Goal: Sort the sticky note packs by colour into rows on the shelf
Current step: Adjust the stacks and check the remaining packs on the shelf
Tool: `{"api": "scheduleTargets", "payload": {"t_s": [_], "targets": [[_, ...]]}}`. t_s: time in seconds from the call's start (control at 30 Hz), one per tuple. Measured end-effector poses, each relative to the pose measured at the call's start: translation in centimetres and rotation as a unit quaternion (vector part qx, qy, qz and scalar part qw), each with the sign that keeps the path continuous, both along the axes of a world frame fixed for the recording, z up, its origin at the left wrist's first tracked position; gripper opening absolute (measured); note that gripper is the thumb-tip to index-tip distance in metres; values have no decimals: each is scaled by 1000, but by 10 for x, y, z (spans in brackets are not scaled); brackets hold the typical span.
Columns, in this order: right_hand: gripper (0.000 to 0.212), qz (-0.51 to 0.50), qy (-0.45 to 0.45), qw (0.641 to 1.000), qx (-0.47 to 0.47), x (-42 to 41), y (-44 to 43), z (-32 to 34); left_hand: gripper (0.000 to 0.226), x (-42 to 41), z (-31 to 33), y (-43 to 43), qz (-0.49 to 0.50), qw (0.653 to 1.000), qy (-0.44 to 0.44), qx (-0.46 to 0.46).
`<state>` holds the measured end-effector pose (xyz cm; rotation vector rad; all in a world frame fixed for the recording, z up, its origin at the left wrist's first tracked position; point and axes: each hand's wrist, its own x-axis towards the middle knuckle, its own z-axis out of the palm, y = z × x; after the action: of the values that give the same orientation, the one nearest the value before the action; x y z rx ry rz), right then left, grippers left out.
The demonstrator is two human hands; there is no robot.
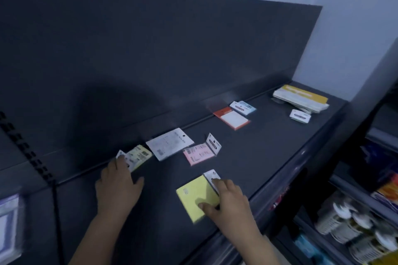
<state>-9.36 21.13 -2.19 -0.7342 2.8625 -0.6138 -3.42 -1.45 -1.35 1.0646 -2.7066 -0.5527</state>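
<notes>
Two yellow packs come first on the shelf [269, 157]: the left hand [120, 187] lays flat fingers on the small yellow pack [139, 156], while the right hand [229, 204] pinches the large yellow pack [193, 197]. Beyond, the pink pack [198, 154], white pack [170, 146] and orange pack [233, 117] lie scattered; sorting looks barely begun.

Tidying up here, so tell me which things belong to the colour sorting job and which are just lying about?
Job: yellow pack, pale yellow pack, pink pack, white pack, orange pack, blue pack, shelf.
Lying about: booklets, bottles, cable.
</notes>
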Motion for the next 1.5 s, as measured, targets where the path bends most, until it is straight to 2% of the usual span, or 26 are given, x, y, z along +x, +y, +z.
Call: {"api": "scheduleTargets", "payload": {"t_s": [0.07, 0.2, 0.33, 0.43, 0.63, 0.77, 0.87, 1.07, 1.23, 1.33, 1.4, 1.5], "targets": [[77, 71, -28, 997, 14, -20, 5, -3, 74, -18, -1, 5, 19, 1000, -4, -8], [88, 223, -62, 973, 12, -50, 10, -3, 63, -45, -9, 14, 23, 996, -59, -57], [90, 294, -74, 953, -16, -66, 12, -3, 61, -52, -14, 8, 38, 989, -124, -72], [91, 319, -81, 944, -7, -71, 7, -4, 60, -51, -13, 5, 66, 987, -126, -69], [93, 298, -52, 953, 4, -72, -11, -4, 56, -49, -9, 5, 109, 977, -149, -108], [94, 271, -48, 961, 18, -70, -22, -1, 53, -43, -5, 9, 92, 968, -180, -151], [93, 242, -28, 970, 7, -67, -32, 3, 44, -40, 3, 16, 70, 970, -180, -145], [70, 192, 13, 980, -50, -57, -46, 2, 29, -48, 8, 47, 18, 962, -223, -154], [45, 172, 29, 974, -143, -60, -44, 2, 8, -32, 9, 53, 31, 988, -102, -115], [31, 151, 22, 966, -208, -62, -43, 4, 15, -14, 4, 57, 80, 996, 28, -29], [24, 143, -11, 959, -246, -62, -42, 5, 19, -4, 4, 61, 135, 981, 118, 78], [8, 120, -99, 934, -321, -58, -42, 10, 12, 8, 10, 71, 210, 923, 247, 207]]}}
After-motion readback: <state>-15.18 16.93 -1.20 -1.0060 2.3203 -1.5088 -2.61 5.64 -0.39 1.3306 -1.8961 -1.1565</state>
